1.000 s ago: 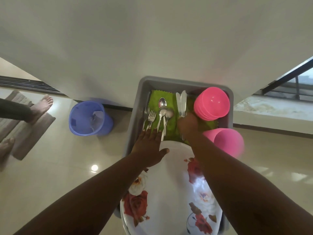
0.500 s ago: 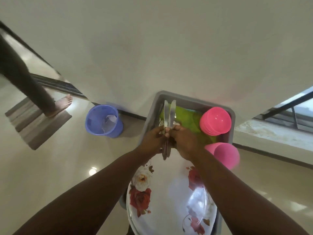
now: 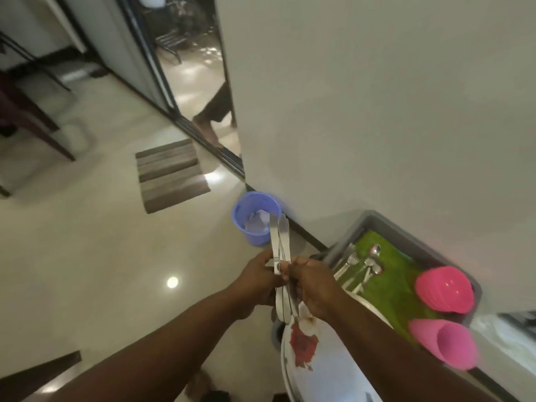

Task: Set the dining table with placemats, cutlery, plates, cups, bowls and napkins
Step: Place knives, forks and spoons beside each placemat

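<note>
A bundle of steel table knives (image 3: pixel 280 242) stands upright between my hands, away from the grey tub (image 3: pixel 374 220) and over the floor. My left hand (image 3: pixel 256 278) and my right hand (image 3: pixel 311 281) both grip the bundle at its middle. In the tub, forks (image 3: pixel 346 262) and spoons (image 3: pixel 369 264) lie on a green placemat (image 3: pixel 391 281). A stack of pink bowls (image 3: pixel 443 288) and a stack of pink cups (image 3: pixel 445 342) sit at the tub's right end. White plates with red roses (image 3: pixel 319 369) lie at the tub's near end.
A blue bucket (image 3: pixel 255 217) with crumpled paper stands on the floor against the white wall. A striped brown mat (image 3: pixel 171 175) lies before a sliding door, where another person's leg (image 3: pixel 216 111) shows. Dark wooden furniture legs (image 3: pixel 32 123) stand at the far left.
My right hand picked the knives out of the tub and my left hand joined it on them. The view has swung left, so the tub now lies at the lower right.
</note>
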